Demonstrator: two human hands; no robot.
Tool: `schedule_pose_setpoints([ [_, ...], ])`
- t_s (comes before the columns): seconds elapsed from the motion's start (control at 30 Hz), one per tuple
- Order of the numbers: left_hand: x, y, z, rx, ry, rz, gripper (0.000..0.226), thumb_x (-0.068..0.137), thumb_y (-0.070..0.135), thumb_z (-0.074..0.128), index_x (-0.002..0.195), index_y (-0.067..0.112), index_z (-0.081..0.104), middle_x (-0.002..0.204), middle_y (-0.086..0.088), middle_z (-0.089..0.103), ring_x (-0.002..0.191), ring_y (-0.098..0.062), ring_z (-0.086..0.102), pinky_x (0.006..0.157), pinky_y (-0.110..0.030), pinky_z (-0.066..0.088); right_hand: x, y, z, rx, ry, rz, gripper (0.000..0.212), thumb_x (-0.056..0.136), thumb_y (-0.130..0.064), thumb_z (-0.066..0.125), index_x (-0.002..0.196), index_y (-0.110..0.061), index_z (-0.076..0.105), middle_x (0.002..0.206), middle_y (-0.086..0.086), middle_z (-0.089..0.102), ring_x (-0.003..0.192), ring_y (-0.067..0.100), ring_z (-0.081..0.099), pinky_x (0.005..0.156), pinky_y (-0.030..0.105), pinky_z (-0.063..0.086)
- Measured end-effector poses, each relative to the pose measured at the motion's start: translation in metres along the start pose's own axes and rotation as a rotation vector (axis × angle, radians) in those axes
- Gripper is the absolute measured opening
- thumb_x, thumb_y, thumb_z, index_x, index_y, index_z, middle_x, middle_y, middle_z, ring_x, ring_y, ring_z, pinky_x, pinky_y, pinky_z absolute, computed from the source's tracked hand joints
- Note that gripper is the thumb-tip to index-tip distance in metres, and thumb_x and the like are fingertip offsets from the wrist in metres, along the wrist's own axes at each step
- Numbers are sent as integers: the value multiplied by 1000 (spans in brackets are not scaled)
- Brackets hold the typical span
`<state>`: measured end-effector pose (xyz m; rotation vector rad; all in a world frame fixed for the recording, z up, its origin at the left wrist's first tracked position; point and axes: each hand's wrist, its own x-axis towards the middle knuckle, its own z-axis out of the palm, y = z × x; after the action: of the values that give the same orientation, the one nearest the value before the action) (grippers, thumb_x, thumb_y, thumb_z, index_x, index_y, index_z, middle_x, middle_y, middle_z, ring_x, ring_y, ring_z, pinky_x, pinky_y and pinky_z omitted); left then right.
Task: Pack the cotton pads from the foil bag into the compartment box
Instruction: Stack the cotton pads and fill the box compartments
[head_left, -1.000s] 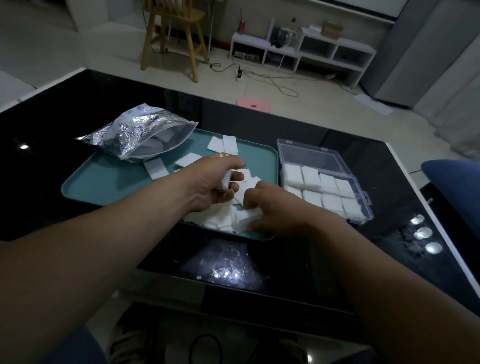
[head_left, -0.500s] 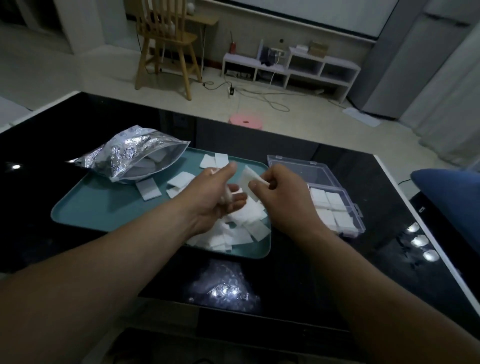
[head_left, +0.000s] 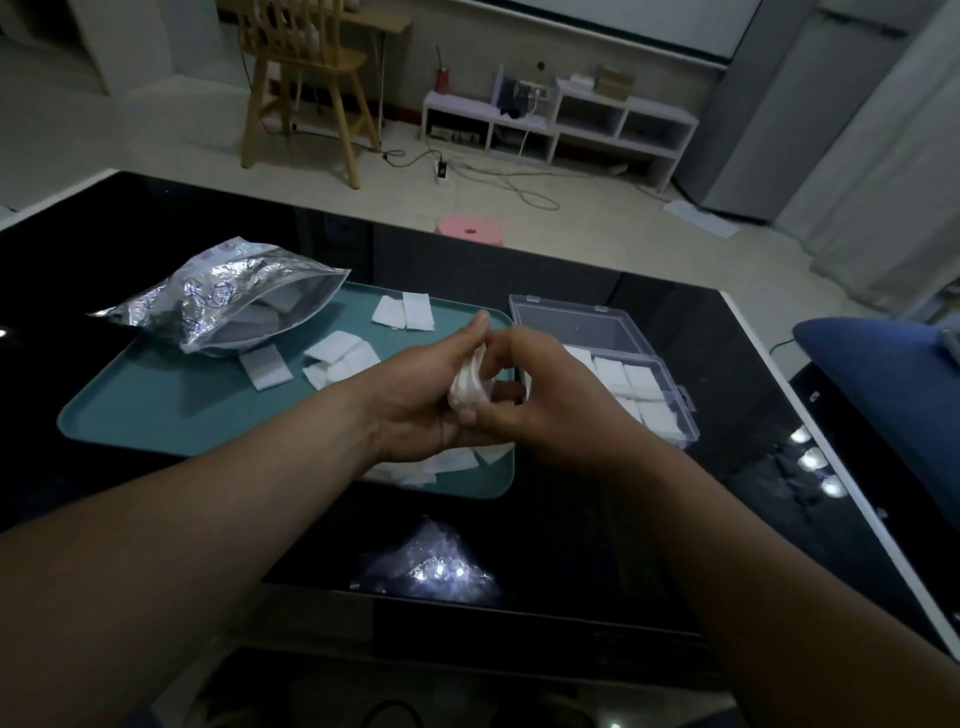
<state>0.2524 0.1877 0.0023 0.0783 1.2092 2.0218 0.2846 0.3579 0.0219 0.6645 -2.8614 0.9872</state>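
Note:
My left hand (head_left: 426, 400) and my right hand (head_left: 524, 389) meet above the teal tray (head_left: 156, 410) and together hold a small stack of white cotton pads (head_left: 467, 384), fingers curled round it. The silver foil bag (head_left: 223, 301) lies open on the tray's far left corner, pads showing in its mouth. Loose pads (head_left: 340, 358) lie scattered over the tray, and more (head_left: 447, 465) sit at its near right corner under my hands. The clear compartment box (head_left: 613, 358) stands open just right of the tray, its near cells filled with white pads.
The tray and box rest on a glossy black table (head_left: 571, 530) with a white edge on the right. A blue cushion (head_left: 893, 395) lies at the far right. Beyond the table are a pink stool (head_left: 470, 231), a wooden chair (head_left: 306, 83) and a low white shelf.
My right hand lifted a pad from the pile on the tray and brought it to my left hand. Both hands now close together around the stack, raised above the tray.

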Motion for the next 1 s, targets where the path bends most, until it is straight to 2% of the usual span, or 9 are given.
schedule_pose_setpoints([
  [0.1,2,-4,3,38,-21,-30,62,100,66,43,122,12,65,118,-21,53,99,-36,51,86,-42,55,-6,2,-1,44,-6,3,47,76,-37,90,103,-18,57,108,-5,59,97,4,55,77,8,45],
  [0.17,2,-5,9,55,-18,-41,56,99,67,44,99,19,72,98,-11,62,86,-26,56,79,-40,54,-9,4,1,59,2,24,50,74,-42,90,101,-21,54,105,-6,59,95,9,58,78,24,55],
  [0.23,4,-7,13,53,-23,-47,55,98,67,44,95,22,74,91,-6,67,82,-22,61,75,-41,60,-11,7,1,33,49,26,46,76,-37,89,98,-21,52,103,-5,60,96,15,60,79,41,56],
  [0.37,9,-9,19,17,-19,-41,54,99,64,45,87,20,73,85,-2,70,74,-18,68,63,-32,60,-13,11,-1,29,39,41,51,73,-40,90,99,-24,50,104,-6,59,99,17,60,80,47,57],
  [0.53,17,-13,19,-27,16,-51,53,97,67,48,96,18,68,96,-4,62,89,-19,60,79,-32,48,-13,14,3,24,56,48,51,71,-38,90,96,-23,49,97,-3,59,86,17,58,72,43,55],
  [0.67,18,-12,20,-62,21,-95,66,100,71,34,90,15,68,88,-7,62,74,-21,63,64,-34,57,-12,16,3,9,57,57,49,73,-38,90,98,-21,51,99,-2,59,86,13,57,72,33,52],
  [0.8,18,-6,17,-104,124,-79,50,100,38,23,98,10,64,77,-10,65,64,-20,65,70,-38,59,-15,13,4,59,107,111,36,87,-56,70,98,-25,56,110,-4,59,101,10,56,82,23,48],
  [0.93,23,-5,21,-124,178,-8,59,92,19,27,141,0,53,127,-18,69,105,-27,65,101,-53,53,-10,12,3,105,230,274,25,102,-47,56,100,-24,64,101,-7,64,92,7,60,78,30,50],
  [1.0,30,-8,25,-118,255,59,48,99,14,32,139,-2,52,131,-21,67,109,-29,66,95,-50,57,-7,15,1,160,265,331,15,101,-38,62,99,-23,63,94,-8,67,85,7,62,71,27,50],
])
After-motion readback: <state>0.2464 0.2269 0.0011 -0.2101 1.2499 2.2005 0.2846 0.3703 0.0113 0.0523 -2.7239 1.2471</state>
